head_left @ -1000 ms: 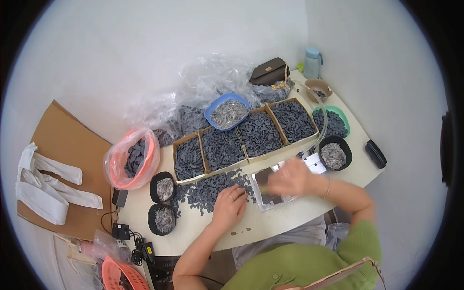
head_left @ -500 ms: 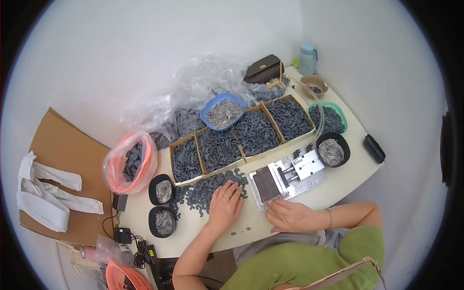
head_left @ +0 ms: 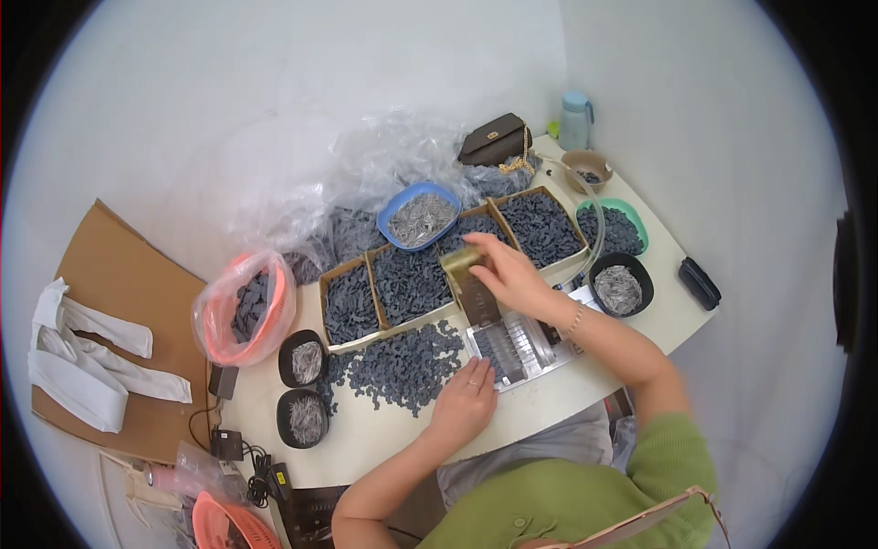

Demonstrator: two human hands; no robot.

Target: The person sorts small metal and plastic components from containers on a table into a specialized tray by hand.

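Seemingly, brass plate [head_left: 468, 274] under right fingers [head_left: 494, 252]

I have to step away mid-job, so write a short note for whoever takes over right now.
Left hand: flat on the table, at the loose pile of dark pieces, beside the metal jig; holds nothing visible.
Right hand: grips a flat brass-coloured plate, tilted above the jig.
Done: one part of the jig looks loaded with dark pieces.
Left: the loose pile and full cardboard trays remain.
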